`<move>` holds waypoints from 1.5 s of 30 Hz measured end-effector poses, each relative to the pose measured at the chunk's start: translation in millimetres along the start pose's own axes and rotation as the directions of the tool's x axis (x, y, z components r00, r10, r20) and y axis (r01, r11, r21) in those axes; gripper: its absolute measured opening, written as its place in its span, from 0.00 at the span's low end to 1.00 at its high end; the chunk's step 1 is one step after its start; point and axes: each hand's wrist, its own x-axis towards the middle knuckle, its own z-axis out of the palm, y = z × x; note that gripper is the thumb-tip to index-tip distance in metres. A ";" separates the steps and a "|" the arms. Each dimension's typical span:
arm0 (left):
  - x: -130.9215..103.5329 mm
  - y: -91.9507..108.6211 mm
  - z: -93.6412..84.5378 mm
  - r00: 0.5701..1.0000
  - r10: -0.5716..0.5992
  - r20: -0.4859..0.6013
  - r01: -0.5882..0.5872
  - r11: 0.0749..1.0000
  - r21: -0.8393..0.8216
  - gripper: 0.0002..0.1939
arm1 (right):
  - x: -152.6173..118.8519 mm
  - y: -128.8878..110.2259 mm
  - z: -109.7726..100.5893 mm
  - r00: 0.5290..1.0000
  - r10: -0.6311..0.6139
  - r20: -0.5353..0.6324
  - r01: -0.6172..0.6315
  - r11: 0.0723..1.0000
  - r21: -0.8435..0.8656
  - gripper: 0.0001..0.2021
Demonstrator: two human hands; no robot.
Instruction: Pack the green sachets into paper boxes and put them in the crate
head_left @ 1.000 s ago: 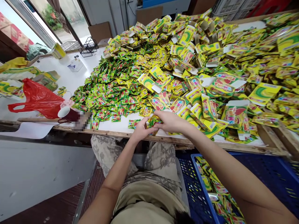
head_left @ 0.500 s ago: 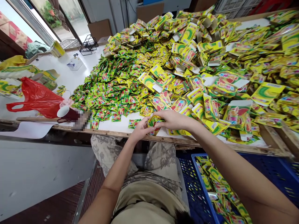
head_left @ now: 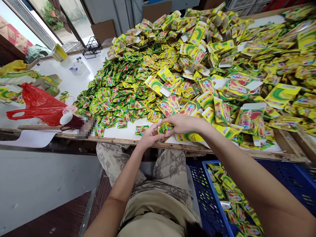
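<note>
At the table's front edge, my left hand (head_left: 149, 136) and my right hand (head_left: 182, 124) meet around a small yellow-and-green candy packet (head_left: 166, 127). Fingers of both hands are closed on it and cover much of it. Left of my hands a green candy sachet (head_left: 141, 129) lies flat on the white tabletop. Yellow candy boxes (head_left: 190, 137) lie just under and beside my right hand. Beyond my hands rises a heap of small green sachets (head_left: 116, 95), which merges into yellow boxes and packets (head_left: 197, 33) on the right.
A blue crate (head_left: 209, 184) with yellow packets stands below the table at my right. To the left are a red plastic bag (head_left: 41, 105), a dark mug (head_left: 74, 121) and a wire rack (head_left: 91, 47). The wooden table edge (head_left: 123, 141) runs before my lap.
Both hands stay together at the same spot, with the fingers shifted slightly around the packet. The view has tilted a little; the heaps look unchanged.
</note>
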 end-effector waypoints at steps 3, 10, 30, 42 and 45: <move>-0.4 2.7 0.9 1.000 0.004 -0.029 -0.004 1.000 0.010 0.30 | 1.0 3.2 5.6 0.997 -0.038 -0.073 0.039 0.999 0.006 0.22; -1.7 6.8 0.7 0.999 0.042 -0.028 -0.041 0.998 0.040 0.32 | 0.3 13.4 17.8 0.974 -0.009 -0.225 0.049 0.984 0.172 0.12; 0.4 5.0 3.3 0.998 0.058 -0.028 -0.056 0.995 0.077 0.35 | 11.0 4.1 20.1 0.955 0.049 -0.293 0.029 0.966 0.256 0.10; -2.5 2.9 -3.2 0.996 0.090 -0.028 -0.086 0.989 0.118 0.33 | -1.5 2.3 25.4 0.925 0.152 -0.347 -0.081 0.974 0.212 0.07; -2.9 2.8 -3.7 0.995 0.094 -0.027 -0.090 0.987 0.130 0.32 | -1.7 1.6 25.3 0.932 0.111 -0.345 -0.056 0.985 0.165 0.08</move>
